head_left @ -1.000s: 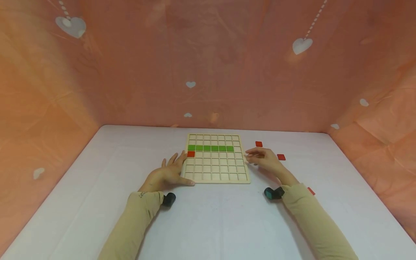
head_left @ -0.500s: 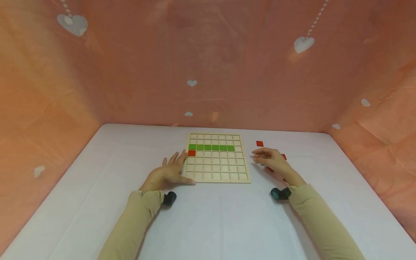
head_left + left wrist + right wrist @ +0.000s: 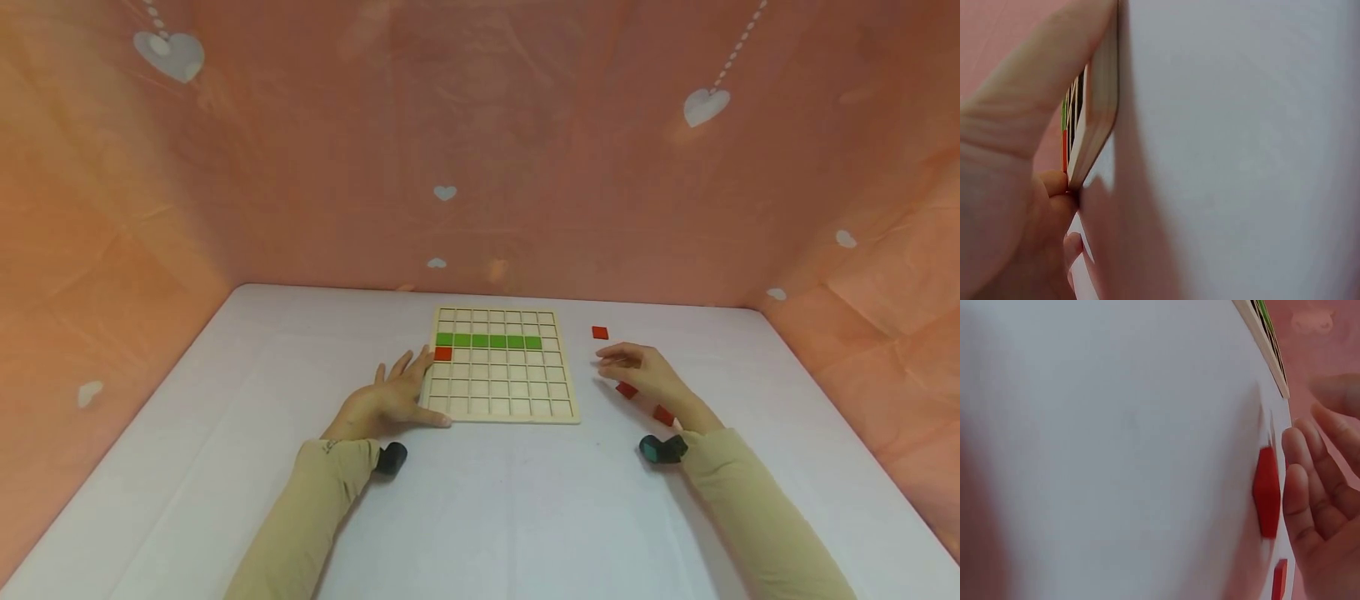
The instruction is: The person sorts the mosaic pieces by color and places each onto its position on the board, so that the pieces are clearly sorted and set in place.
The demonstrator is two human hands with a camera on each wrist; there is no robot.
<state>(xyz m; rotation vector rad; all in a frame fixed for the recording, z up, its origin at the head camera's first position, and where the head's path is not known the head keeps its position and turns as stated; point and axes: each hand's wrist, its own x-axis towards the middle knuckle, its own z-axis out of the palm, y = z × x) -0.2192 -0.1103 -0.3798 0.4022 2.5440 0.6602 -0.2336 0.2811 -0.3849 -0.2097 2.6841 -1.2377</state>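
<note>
A square wooden grid board (image 3: 498,387) lies on the table, with a row of green tiles (image 3: 480,341) and one red tile (image 3: 443,354) in its cells. My left hand (image 3: 386,402) rests at the board's left edge, fingers spread and fairly straight, thumb along the near left corner. To the right of the board, my right hand (image 3: 641,375) hovers low, its fingers loosely bent with nothing visible between them. In the right wrist view, a loose red tile (image 3: 1267,494) lies on the table beside those fingertips.
Beyond the right hand lies a loose red tile (image 3: 600,332). Another red tile (image 3: 663,415) is near the right wrist, partly covered. The white table (image 3: 510,500) is backed by an orange-pink cloth (image 3: 480,150) with heart prints.
My right hand has drawn away from the board's right edge, moving rightward over the loose red tiles. It now covers one seen earlier and uncovers others. The left hand stays at the board.
</note>
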